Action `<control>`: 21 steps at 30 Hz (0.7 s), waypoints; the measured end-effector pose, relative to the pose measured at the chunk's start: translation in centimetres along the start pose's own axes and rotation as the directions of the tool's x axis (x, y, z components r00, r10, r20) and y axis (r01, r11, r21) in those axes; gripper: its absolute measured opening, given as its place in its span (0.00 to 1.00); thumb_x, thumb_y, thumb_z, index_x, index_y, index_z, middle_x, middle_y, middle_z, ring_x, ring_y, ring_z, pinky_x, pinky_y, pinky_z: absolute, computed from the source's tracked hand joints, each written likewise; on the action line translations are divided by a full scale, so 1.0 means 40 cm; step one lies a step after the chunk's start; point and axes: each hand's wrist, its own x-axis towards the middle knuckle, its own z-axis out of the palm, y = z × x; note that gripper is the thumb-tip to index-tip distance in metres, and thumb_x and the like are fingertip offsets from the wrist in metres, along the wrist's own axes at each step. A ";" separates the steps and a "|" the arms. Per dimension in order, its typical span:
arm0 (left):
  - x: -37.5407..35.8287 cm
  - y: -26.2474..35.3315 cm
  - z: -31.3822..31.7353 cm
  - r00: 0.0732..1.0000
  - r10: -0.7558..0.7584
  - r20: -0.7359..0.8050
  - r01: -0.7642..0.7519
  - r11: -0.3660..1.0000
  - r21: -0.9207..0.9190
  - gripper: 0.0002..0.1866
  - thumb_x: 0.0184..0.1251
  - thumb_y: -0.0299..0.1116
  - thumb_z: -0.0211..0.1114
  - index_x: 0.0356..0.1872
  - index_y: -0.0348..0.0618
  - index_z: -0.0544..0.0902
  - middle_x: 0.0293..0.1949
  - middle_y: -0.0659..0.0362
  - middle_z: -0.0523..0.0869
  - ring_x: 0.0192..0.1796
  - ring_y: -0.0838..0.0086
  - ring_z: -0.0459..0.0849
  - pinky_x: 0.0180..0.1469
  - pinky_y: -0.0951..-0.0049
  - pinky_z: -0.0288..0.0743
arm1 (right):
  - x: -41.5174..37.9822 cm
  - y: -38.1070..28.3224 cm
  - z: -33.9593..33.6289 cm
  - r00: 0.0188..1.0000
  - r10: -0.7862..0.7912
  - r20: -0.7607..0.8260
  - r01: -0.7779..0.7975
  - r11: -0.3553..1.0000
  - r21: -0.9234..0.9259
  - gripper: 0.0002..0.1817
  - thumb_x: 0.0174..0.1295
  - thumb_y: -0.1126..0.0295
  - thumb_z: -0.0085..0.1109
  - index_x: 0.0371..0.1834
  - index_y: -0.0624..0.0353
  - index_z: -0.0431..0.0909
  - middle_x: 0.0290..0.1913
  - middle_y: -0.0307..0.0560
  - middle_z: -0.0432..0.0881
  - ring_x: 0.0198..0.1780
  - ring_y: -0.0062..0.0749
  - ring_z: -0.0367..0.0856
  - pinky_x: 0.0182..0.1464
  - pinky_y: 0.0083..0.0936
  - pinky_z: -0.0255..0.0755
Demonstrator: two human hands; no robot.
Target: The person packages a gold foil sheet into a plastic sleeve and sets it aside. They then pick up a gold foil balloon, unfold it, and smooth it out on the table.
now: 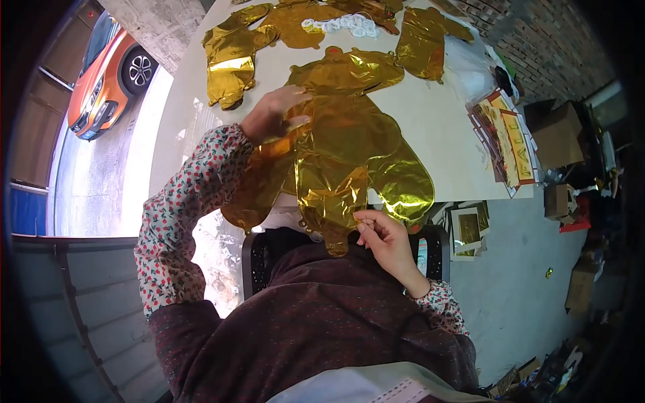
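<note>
A large gold foil balloon (339, 134), flat and uninflated, lies on the table with its lower end hanging over the near edge toward my lap. My left hand (275, 115) is at the balloon's upper left side, fingers apart, resting on or just above the foil. At the lower end, my right hand (386, 243) is closed, thumb and forefinger pinching the balloon's edge. Creases and bright reflections run across the foil near that pinch.
More flat gold foil pieces (232, 57) lie at the table's far side, with a bundle of white rings or coiled ties (346, 25) among them. Printed red-and-yellow packaging (507, 144) sits at the right edge. Cardboard boxes (554, 138) stand right; an orange car (111, 80) is outside left.
</note>
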 end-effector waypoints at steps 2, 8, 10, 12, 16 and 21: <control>-0.018 -0.010 0.014 0.998 -0.031 0.059 0.032 0.999 -0.019 0.25 0.58 0.35 0.75 0.56 0.40 0.82 0.56 0.43 0.83 0.59 0.47 0.81 0.61 0.56 0.76 | -0.011 0.005 0.003 1.000 -0.001 0.008 0.001 1.000 0.010 0.13 0.71 0.77 0.57 0.57 0.64 0.78 0.35 0.36 0.80 0.32 0.15 0.78 0.34 0.15 0.74; -0.050 -0.032 0.051 0.997 -0.056 0.060 0.056 0.998 0.007 0.24 0.59 0.35 0.75 0.56 0.41 0.83 0.56 0.43 0.83 0.60 0.48 0.80 0.61 0.58 0.77 | -0.041 0.011 -0.030 0.996 -0.020 -0.087 0.012 0.996 -0.085 0.15 0.71 0.77 0.56 0.60 0.63 0.75 0.36 0.40 0.84 0.32 0.15 0.79 0.32 0.13 0.72; -0.050 -0.036 0.060 0.998 -0.049 0.041 0.048 0.998 0.035 0.23 0.59 0.38 0.75 0.54 0.40 0.84 0.55 0.43 0.83 0.59 0.50 0.82 0.59 0.59 0.78 | -0.048 0.045 -0.047 0.989 -0.014 -0.148 -0.012 0.985 -0.171 0.14 0.72 0.75 0.57 0.58 0.64 0.76 0.36 0.41 0.85 0.32 0.15 0.79 0.34 0.14 0.73; -0.049 -0.035 0.060 0.995 -0.086 0.060 0.083 0.995 0.048 0.23 0.60 0.39 0.74 0.54 0.40 0.84 0.56 0.43 0.83 0.59 0.50 0.81 0.60 0.59 0.78 | -0.046 0.088 -0.060 0.984 0.001 -0.178 -0.039 0.977 -0.209 0.14 0.72 0.74 0.57 0.58 0.64 0.76 0.36 0.40 0.85 0.33 0.16 0.79 0.36 0.15 0.74; -0.041 -0.018 0.055 0.986 -0.134 0.095 0.129 0.990 0.055 0.23 0.62 0.41 0.72 0.55 0.40 0.83 0.58 0.43 0.82 0.61 0.50 0.80 0.62 0.59 0.76 | -0.026 0.143 -0.035 0.980 -0.100 -0.169 0.072 0.984 -0.163 0.17 0.72 0.73 0.58 0.62 0.64 0.75 0.46 0.40 0.83 0.47 0.17 0.79 0.48 0.17 0.75; -0.039 -0.020 0.057 0.982 -0.132 0.133 0.117 0.986 0.119 0.23 0.64 0.42 0.70 0.56 0.40 0.83 0.59 0.43 0.81 0.62 0.50 0.79 0.64 0.59 0.75 | 0.015 0.158 0.008 0.988 0.126 -0.089 -0.096 0.952 0.289 0.17 0.71 0.72 0.60 0.60 0.66 0.76 0.49 0.38 0.84 0.46 0.15 0.78 0.52 0.17 0.72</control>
